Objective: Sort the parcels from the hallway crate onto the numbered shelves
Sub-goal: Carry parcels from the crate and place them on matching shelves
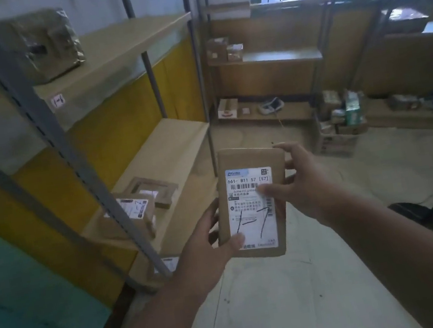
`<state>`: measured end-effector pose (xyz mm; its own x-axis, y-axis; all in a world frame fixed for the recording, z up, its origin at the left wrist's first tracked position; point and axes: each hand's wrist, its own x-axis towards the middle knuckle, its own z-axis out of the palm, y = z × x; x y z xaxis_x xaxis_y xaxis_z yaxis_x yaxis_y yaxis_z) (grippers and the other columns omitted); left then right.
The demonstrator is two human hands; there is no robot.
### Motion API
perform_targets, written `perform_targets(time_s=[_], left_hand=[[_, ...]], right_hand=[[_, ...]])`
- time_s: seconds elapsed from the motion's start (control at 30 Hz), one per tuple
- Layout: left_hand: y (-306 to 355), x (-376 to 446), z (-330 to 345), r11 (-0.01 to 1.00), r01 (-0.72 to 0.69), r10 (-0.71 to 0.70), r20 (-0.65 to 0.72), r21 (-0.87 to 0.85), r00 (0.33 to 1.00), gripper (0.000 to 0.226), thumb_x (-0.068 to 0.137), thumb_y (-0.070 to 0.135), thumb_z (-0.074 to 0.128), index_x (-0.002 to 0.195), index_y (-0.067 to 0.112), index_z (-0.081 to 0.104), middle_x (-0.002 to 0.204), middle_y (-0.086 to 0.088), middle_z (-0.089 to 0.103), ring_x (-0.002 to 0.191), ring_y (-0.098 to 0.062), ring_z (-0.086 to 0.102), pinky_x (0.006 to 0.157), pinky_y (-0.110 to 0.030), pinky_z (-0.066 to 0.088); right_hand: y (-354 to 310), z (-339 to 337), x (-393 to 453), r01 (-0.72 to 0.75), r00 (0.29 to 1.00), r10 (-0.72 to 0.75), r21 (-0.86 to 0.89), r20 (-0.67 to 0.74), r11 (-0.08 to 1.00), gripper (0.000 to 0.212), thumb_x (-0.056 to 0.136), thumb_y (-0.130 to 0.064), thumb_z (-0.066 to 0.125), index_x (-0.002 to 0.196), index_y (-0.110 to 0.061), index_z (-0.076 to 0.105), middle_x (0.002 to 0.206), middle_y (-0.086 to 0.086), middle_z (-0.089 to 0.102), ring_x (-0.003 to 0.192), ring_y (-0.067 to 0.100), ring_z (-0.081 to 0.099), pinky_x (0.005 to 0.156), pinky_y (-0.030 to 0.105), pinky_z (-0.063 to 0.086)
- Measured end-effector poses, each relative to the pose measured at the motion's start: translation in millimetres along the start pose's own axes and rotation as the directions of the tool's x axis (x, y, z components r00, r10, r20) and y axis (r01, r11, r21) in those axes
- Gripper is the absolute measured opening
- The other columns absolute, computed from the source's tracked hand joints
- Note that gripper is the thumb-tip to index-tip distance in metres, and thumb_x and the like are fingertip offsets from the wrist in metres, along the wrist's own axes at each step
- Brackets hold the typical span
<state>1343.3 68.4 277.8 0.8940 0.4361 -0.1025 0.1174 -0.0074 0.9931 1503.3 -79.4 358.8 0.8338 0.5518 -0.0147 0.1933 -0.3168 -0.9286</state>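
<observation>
A flat brown cardboard parcel (pixel 248 159) with a white shipping label, hand-marked "1-7", is held upright in front of me. My left hand (pixel 207 241) grips its lower left edge, thumb on the label's bottom corner. My right hand (pixel 299 182) holds the right edge, thumb pressed on the label and fingers behind. To the left stands a metal shelving unit; its upper shelf (pixel 115 55) has a tag reading "1-6" (pixel 57 101). The lower shelf (pixel 176 144) holds a few labelled parcels (pixel 135 209).
A tape-wrapped brown package (pixel 43 46) sits on the upper shelf. More shelves with small boxes (pixel 223 49) line the back wall under a barred window. Boxes (pixel 343 116) are piled on the floor at right, beside a black stand base (pixel 422 217).
</observation>
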Motion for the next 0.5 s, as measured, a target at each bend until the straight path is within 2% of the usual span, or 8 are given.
perform_targets(time_s=[0.07,0.17,0.27,0.33,0.5], left_hand=[[2.1,50.7,3.2,1.000,0.014,-0.014,0.048,0.005,0.999,0.062,0.092,0.026,0.071,0.139,0.054,0.044,0.130,0.023,0.063,0.121,-0.007,0.062,0.091,-0.027,0.057],[11.5,117.8,22.0,1.000,0.019,-0.019,0.119,0.003,0.993,0.061,0.092,0.025,0.070,0.140,0.051,0.044,0.134,0.017,0.063,0.125,-0.011,0.060,0.104,-0.042,0.051],[24.9,179.6,51.2,0.999,0.004,-0.013,0.173,0.048,0.985,0.057,0.093,0.026,0.069,0.136,0.055,0.045,0.130,0.019,0.065,0.123,-0.005,0.060,0.104,-0.039,0.051],[25.6,216.7,70.8,0.998,-0.004,-0.008,0.202,0.058,0.979,0.059,0.093,0.026,0.068,0.143,0.047,0.043,0.129,0.018,0.066,0.123,-0.005,0.060,0.105,-0.039,0.050],[14.3,298.0,123.4,0.998,0.033,-0.039,0.108,0.055,0.993,0.059,0.095,0.017,0.067,0.147,0.034,0.046,0.123,0.015,0.070,0.118,-0.005,0.063,0.104,-0.037,0.051]], right_hand=[[6.2,-7.7,40.4,-0.024,0.999,0.026,0.024,-0.044,0.999,0.070,0.075,-0.012,0.085,0.128,-0.033,0.045,0.107,-0.006,0.061,0.067,-0.001,0.070,0.050,0.018,0.054],[16.3,-35.5,89.8,-0.066,0.989,0.073,0.058,-0.126,0.996,0.070,0.075,-0.013,0.085,0.127,-0.033,0.045,0.108,-0.002,0.061,0.072,0.012,0.073,0.057,0.032,0.061],[31.2,-74.4,134.3,-0.097,0.975,0.110,0.072,-0.194,0.993,0.068,0.074,-0.015,0.086,0.124,-0.038,0.044,0.107,-0.003,0.062,0.072,0.012,0.072,0.057,0.031,0.060],[47.1,-95.2,164.8,-0.121,0.968,0.135,0.079,-0.209,0.990,0.068,0.074,-0.018,0.086,0.122,-0.039,0.044,0.107,-0.002,0.063,0.074,0.014,0.073,0.060,0.037,0.062],[86.0,-137.0,253.0,-0.127,0.975,0.131,0.031,-0.180,0.991,0.066,0.073,-0.016,0.087,0.118,-0.039,0.044,0.101,-0.006,0.062,0.062,0.004,0.070,0.051,0.024,0.055]])
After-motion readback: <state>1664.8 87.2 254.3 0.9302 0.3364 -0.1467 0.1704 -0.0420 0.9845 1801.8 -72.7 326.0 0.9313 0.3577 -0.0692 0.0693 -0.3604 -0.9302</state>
